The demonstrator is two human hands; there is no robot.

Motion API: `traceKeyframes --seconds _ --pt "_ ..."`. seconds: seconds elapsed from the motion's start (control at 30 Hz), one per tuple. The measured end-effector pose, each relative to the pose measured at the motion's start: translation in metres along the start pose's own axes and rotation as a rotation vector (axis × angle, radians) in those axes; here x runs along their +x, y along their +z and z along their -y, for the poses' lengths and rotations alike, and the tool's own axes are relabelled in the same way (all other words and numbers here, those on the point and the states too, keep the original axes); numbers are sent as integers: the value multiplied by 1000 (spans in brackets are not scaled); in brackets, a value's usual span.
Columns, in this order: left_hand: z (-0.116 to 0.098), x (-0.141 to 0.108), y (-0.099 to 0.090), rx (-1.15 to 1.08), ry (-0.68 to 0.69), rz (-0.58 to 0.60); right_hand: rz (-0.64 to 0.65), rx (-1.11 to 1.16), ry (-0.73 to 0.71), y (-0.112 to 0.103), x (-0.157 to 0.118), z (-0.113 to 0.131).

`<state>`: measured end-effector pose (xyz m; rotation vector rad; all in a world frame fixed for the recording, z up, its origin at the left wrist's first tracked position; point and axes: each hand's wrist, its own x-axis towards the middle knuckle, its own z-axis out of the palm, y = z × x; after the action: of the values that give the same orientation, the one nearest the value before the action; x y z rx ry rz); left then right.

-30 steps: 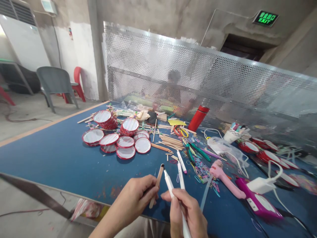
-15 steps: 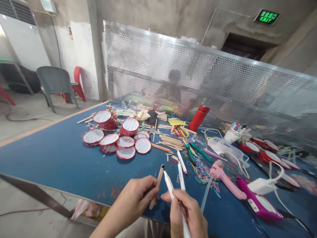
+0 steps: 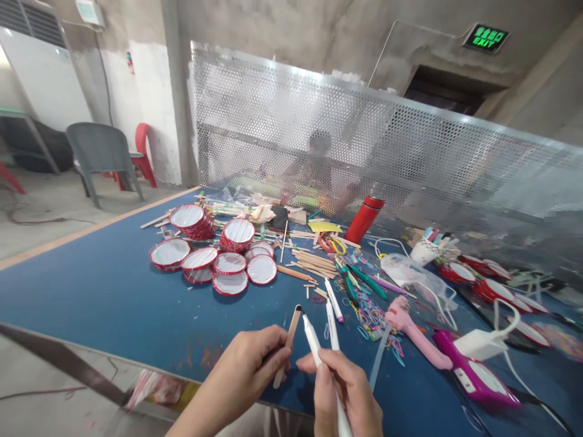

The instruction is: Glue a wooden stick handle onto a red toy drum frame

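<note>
Between the thumb and fingers of my left hand (image 3: 255,364) a wooden craft stick (image 3: 293,329) is held, tilted, with a black mark on its rounded top end. My right hand (image 3: 344,388) grips a white marker pen (image 3: 312,340), its dark tip close beside the blackened end of the stick; a narrow gap shows between them. Two more white markers, one with a pink end (image 3: 334,300) and another (image 3: 332,325), lie on the table just beyond my right hand.
Round red-rimmed discs (image 3: 230,283) are stacked at the left on the blue table (image 3: 104,291). Loose craft sticks (image 3: 314,262), pliers (image 3: 367,282) and colourful rubber bands lie ahead. A pink glue gun (image 3: 416,334), purple power strip (image 3: 478,373) and red bottle (image 3: 364,220) stand right.
The marker tip has moved slightly away from the stick's end, and the black there looks a little fuller. Both hands keep their hold.
</note>
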<state>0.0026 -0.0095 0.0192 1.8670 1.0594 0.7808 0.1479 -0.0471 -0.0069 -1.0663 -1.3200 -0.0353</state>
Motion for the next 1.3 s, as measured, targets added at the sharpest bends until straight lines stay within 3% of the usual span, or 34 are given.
traceKeyframes --seconds 1.3 --pt "4 1 2 11 25 -24 -8 -87 -100 2 1 -2"
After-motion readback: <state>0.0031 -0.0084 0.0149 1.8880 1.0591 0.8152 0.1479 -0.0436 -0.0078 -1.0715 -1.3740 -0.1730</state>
